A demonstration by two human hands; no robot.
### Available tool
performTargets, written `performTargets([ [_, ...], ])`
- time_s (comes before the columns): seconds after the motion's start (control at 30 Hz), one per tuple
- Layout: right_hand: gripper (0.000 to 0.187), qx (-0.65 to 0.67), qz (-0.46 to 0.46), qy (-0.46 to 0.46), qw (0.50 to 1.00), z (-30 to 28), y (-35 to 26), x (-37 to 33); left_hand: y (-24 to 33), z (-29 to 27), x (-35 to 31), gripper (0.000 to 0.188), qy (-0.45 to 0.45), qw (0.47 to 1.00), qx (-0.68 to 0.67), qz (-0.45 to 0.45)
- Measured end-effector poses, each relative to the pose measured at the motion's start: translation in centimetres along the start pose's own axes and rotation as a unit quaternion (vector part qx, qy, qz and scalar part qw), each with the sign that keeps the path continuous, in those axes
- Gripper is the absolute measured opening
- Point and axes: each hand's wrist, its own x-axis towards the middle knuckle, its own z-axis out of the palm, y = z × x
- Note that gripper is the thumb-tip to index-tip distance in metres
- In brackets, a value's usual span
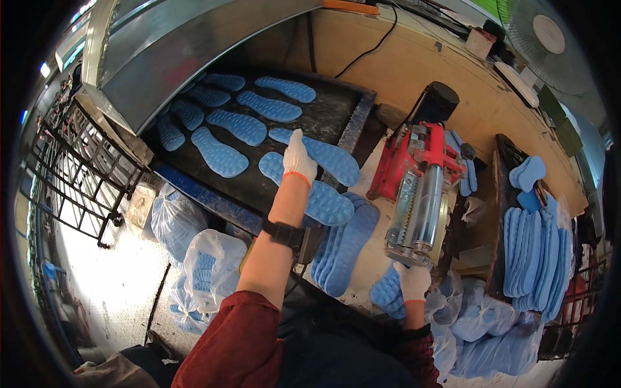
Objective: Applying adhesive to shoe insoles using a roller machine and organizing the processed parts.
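Observation:
My left hand (299, 160), in a white knit glove with an orange cuff, is over the front right corner of a black conveyor belt (194, 169). Its fingers look closed on a blue bumpy insole (335, 156) that slants past the belt's edge. A second blue insole (328, 205) passes beneath my left wrist. My right hand (414, 282), gloved likewise, is at the near end of a red machine with metal rollers (424, 200). Beside it lie some blue insoles (387, 292); its fingers are mostly hidden. Between my hands lies a fanned stack of blue insoles (346, 249).
Several more insoles (236, 127) lie spread along the belt beneath a metal hood (174, 71). At the right, a board carries stacked insoles (533, 252). Filled plastic bags (210, 265) sit below the belt, and others (482, 317) at lower right. A fan (548, 33) stands far right.

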Motion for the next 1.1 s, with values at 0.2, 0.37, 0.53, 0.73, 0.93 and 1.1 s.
performTargets([
  [0.2,0.049,-0.033,-0.005,0.011,0.999,-0.5,0.8,0.0,0.0,1.9,-11.2,0.085,-0.181,0.717,0.468,0.484],
  [0.37,0.041,-0.028,-0.004,0.008,1.0,-0.3,1.2,-0.4,-1.8,2.0,-17.6,0.085,-0.297,0.38,0.734,0.478],
  [0.53,0.036,0.607,0.057,0.031,0.792,-3.0,3.5,-1.1,-2.2,1.6,-14.8,0.085,-0.201,0.467,0.713,0.484],
  [0.73,0.036,0.194,-0.143,0.304,0.922,-11.3,0.6,1.3,0.6,0.7,-17.2,0.08,-0.223,0.502,0.697,0.462],
  [0.93,0.051,-0.012,-0.273,0.3,0.914,-14.8,-3.1,3.1,1.4,4.1,-21.2,0.058,-0.455,0.8,0.209,0.331],
  [1.1,0.035,0.252,-0.247,0.241,0.904,-14.2,-4.8,0.9,0.3,7.5,-21.2,0.052,-0.453,0.71,0.212,0.496],
])
